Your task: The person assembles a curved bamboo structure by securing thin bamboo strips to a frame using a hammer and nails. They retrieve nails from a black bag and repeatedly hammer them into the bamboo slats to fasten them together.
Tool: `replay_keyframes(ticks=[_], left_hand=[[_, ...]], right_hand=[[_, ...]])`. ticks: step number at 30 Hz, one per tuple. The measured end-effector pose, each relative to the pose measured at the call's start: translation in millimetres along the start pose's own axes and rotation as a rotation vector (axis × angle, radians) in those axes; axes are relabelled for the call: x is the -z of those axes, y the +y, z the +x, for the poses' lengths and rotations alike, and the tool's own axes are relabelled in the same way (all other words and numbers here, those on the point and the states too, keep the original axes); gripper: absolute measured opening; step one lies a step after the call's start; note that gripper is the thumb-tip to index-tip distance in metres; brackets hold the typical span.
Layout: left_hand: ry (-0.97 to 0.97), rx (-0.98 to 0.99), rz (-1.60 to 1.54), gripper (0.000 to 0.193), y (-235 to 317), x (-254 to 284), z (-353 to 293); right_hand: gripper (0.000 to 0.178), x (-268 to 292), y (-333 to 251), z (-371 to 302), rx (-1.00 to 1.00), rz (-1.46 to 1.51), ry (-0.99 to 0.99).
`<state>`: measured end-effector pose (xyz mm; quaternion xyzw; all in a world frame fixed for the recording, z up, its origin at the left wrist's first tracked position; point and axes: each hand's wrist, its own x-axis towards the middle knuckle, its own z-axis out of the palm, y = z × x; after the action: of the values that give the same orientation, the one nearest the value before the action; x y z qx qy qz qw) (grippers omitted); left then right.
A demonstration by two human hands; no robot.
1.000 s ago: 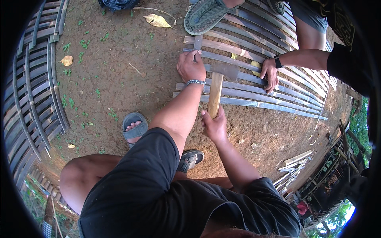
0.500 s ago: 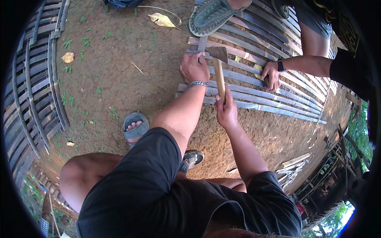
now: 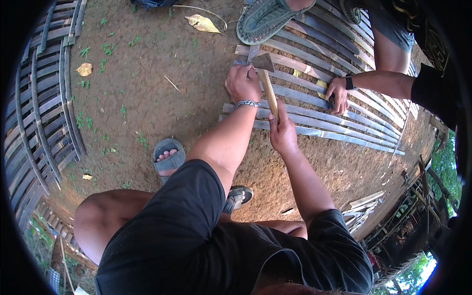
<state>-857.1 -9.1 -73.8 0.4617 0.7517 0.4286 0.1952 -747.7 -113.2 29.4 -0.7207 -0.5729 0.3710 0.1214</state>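
My right hand point(image 3: 283, 132) grips the wooden handle of a hatchet point(image 3: 270, 93). Its dark metal head is right beside the fingertips of my left hand point(image 3: 242, 84), above the slats. My left hand is closed at the left end of a slatted panel point(image 3: 305, 94), by a crosswise strip point(image 3: 252, 52). What its fingers pinch is too small and too covered to make out. The panel of long, flat bamboo-like slats lies on the ground.
A co-worker's hand point(image 3: 337, 95) presses on the panel at the right; that person's sandalled foot point(image 3: 263, 22) rests on its far left corner. Another slatted panel point(image 3: 42, 108) is at the left. Dry leaves point(image 3: 201, 23) lie on bare soil. Cut strips point(image 3: 364, 209) are piled at lower right.
The hatchet head has swung slightly left, closer to my left fingertips, and its handle tilts more. My left hand keeps its place at the slats; the co-worker's hand stays on the panel.
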Motion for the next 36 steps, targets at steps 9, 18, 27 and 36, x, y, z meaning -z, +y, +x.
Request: replay_keyframes(ticks=[9,18,27,36], left_hand=[[0.011,0.007,0.034,0.004,2,1,-1],[-0.004,0.022,0.022,0.005,5,1,0],[-0.012,0.024,0.03,0.003,4,0,-1],[-0.005,0.017,0.034,0.003,7,1,2]], right_hand=[[0.054,-8,2,-6,0.008,0.023,0.031],[0.053,-3,3,-7,0.07,0.053,0.12],[0.051,11,0,2,0.081,-0.01,0.081],[0.052,8,1,6,0.033,-0.064,0.044]])
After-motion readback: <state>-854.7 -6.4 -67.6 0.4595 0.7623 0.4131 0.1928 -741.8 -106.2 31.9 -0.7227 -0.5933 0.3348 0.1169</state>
